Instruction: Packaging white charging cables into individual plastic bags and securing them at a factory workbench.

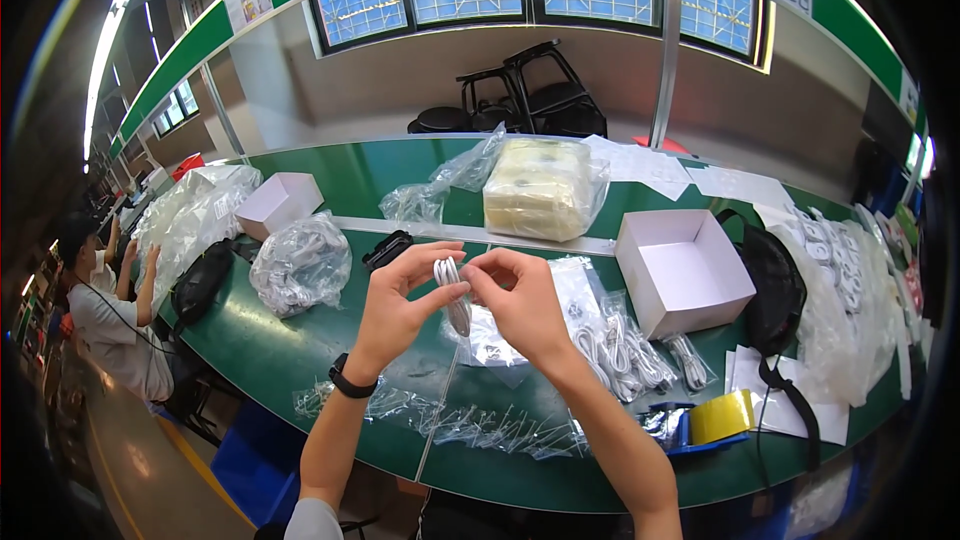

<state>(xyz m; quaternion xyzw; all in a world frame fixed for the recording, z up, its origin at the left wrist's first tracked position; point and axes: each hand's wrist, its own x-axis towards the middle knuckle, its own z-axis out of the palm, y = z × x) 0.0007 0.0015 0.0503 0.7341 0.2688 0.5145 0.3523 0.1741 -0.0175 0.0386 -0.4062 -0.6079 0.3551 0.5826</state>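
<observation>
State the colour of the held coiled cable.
The coiled cable is white, seen best in the head view.

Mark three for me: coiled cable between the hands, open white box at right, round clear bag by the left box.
Coiled cable [460, 318], head view: the lower part of its loops.
White box [702, 314], head view: its near outer wall.
Clear bag [300, 266], head view: middle of its visible side.

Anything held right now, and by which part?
Yes: a coiled white cable, held by its upper part in the left fingers. Right fingers meet its upper right side; can't tell if they grip.
</observation>
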